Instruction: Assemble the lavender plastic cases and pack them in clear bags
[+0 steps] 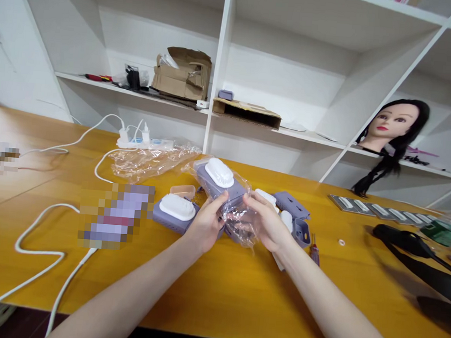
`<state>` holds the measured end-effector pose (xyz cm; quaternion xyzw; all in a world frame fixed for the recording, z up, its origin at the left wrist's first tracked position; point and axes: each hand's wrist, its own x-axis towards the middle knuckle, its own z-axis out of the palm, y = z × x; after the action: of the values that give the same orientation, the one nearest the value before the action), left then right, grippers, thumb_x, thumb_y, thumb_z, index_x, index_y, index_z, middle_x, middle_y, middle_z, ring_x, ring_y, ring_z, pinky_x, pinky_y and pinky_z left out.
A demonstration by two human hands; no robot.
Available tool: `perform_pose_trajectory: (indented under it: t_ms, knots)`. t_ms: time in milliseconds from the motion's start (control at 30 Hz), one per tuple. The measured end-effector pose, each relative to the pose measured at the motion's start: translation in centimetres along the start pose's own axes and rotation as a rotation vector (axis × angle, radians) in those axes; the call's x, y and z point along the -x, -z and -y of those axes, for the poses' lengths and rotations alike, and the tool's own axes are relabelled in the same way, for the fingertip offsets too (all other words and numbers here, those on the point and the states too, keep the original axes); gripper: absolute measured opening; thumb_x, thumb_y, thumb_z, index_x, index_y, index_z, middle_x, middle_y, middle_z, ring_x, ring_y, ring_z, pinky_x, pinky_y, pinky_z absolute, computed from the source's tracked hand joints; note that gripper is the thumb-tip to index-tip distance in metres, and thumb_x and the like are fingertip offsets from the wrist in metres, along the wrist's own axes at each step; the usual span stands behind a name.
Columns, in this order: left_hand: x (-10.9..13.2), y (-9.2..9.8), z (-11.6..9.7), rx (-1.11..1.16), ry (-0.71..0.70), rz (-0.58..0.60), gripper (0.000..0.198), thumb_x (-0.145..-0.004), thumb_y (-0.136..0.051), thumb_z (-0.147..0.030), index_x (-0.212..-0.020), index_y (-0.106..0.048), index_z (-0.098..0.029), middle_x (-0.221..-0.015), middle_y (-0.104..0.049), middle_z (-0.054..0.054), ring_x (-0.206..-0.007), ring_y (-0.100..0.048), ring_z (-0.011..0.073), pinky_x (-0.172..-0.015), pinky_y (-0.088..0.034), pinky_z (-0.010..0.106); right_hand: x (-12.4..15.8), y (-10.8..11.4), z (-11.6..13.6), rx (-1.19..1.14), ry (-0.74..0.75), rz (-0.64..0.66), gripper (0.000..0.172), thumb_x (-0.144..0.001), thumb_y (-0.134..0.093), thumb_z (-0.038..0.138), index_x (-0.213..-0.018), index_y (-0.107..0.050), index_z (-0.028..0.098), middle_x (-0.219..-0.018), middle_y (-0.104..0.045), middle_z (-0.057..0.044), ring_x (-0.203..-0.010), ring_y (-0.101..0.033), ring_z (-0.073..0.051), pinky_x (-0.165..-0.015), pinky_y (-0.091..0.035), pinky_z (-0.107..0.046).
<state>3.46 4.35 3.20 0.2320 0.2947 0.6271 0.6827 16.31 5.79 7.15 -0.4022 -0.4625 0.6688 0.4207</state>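
Note:
My left hand (205, 224) and my right hand (264, 222) both grip a transparent plastic bag (239, 223) at the middle of the table. Inside its upper end sits a lilac plastic unit with a white domed top (219, 172). A second lilac unit with a white dome (175, 209) lies just left of my left hand, outside the bag. Past my right hand are a lilac plastic part (291, 205), a small lilac box (301, 233) and a small screwdriver (315, 251). A peach-coloured small tray (182, 190) stands behind the second unit.
The yellow wooden table (215, 293) holds a white power strip (145, 143), white cables (44, 233), loose plastic film (148, 163), and black straps (410, 243) at right. White shelves (215, 105) behind hold cardboard and a mannequin head (392, 127).

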Motion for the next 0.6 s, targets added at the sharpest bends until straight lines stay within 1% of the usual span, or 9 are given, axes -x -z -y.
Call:
perform_pose_trajectory:
  t_ms: [100,167,233,300,367,400,500,567,600]
  knots:
    - [0.1,-0.1,0.1,-0.026,-0.002,-0.026,0.035,-0.081,-0.060,-0.036,-0.114,-0.058,-0.025,-0.119,-0.062,0.002,-0.108,-0.056,0.0166,-0.074,-0.042,0.023,-0.7,-0.6,-0.5,-0.092,0.067,-0.046,0.030,-0.065,-0.070,0.016,-0.091,-0.059,0.020,-0.070,-0.066,0.002,-0.052,-0.063,-0.014,-0.052,-0.050,-0.026]
    - [0.3,-0.2,0.0,-0.027,-0.020,-0.021,0.034,-0.083,-0.057,-0.038,-0.115,-0.057,-0.028,-0.124,-0.060,-0.001,-0.114,-0.052,0.0159,-0.078,-0.041,0.023,-1.3,-0.6,-0.6,-0.145,0.106,-0.046,0.031,-0.061,-0.070,0.013,-0.090,-0.060,0.018,-0.069,-0.066,0.001,-0.053,-0.061,-0.013,-0.054,-0.050,-0.026]
    - [0.5,-0.3,-0.1,-0.029,-0.059,-0.022,0.034,-0.084,-0.053,-0.043,-0.115,-0.056,-0.030,-0.127,-0.058,-0.002,-0.115,-0.052,0.0156,-0.082,-0.040,0.025,-1.9,-0.4,-0.4,-0.163,0.133,-0.053,0.028,-0.060,-0.070,0.012,-0.086,-0.061,0.017,-0.069,-0.066,0.001,-0.054,-0.061,-0.012,-0.056,-0.051,-0.025]
    - [0.7,-0.4,0.2,-0.098,-0.101,-0.087,0.035,-0.083,-0.051,-0.047,-0.112,-0.058,-0.029,-0.126,-0.058,-0.001,-0.109,-0.055,0.0161,-0.083,-0.041,0.026,-2.7,0.1,0.0,-0.172,0.155,-0.082,0.025,-0.060,-0.069,0.011,-0.083,-0.061,0.017,-0.067,-0.065,0.002,-0.054,-0.060,-0.012,-0.057,-0.051,-0.025]
    - [0.8,-0.4,0.8,-0.263,-0.154,-0.154,0.035,-0.080,-0.054,-0.046,-0.108,-0.061,-0.025,-0.116,-0.062,0.002,-0.099,-0.059,0.0164,-0.077,-0.042,0.026,-3.8,0.8,0.5,-0.172,0.175,-0.133,0.020,-0.064,-0.066,0.009,-0.082,-0.061,0.016,-0.065,-0.065,0.002,-0.052,-0.059,-0.011,-0.056,-0.050,-0.025]
    - [0.9,-0.3,1.1,-0.351,-0.181,-0.156,0.033,-0.078,-0.057,-0.043,-0.104,-0.062,-0.023,-0.106,-0.065,0.003,-0.091,-0.060,0.0162,-0.073,-0.043,0.026,-4.4,1.3,0.8,-0.169,0.185,-0.168,0.017,-0.066,-0.064,0.008,-0.081,-0.061,0.016,-0.064,-0.064,0.002,-0.052,-0.058,-0.011,-0.055,-0.050,-0.025]
    - [1.1,-0.3,1.9,-0.494,-0.237,-0.065,0.022,-0.073,-0.061,-0.033,-0.090,-0.066,-0.019,-0.078,-0.065,0.002,-0.072,-0.059,0.0150,-0.060,-0.043,0.024,-6.6,2.7,1.1,-0.157,0.211,-0.289,0.013,-0.074,-0.060,0.006,-0.082,-0.061,0.015,-0.068,-0.063,0.001,-0.057,-0.059,-0.011,-0.058,-0.051,-0.025]
    - [1.3,-0.4,2.2,-0.526,-0.278,-0.006,0.015,-0.071,-0.063,-0.029,-0.081,-0.067,-0.018,-0.074,-0.064,0.001,-0.069,-0.058,0.0140,-0.061,-0.043,0.023,-8.1,3.6,1.1,-0.145,0.216,-0.358,0.011,-0.081,-0.059,0.012,-0.092,-0.061,0.013,-0.083,-0.065,-0.002,-0.069,-0.062,-0.013,-0.065,-0.053,-0.028]
    - [1.3,-0.4,2.2,-0.548,-0.302,0.014,0.013,-0.071,-0.062,-0.028,-0.078,-0.067,-0.018,-0.075,-0.064,0.001,-0.070,-0.058,0.0139,-0.063,-0.044,0.023,-8.9,4.0,1.0,-0.138,0.215,-0.385,0.016,-0.085,-0.058,0.019,-0.100,-0.060,0.013,-0.093,-0.064,-0.004,-0.077,-0.063,-0.015,-0.069,-0.053,-0.032]
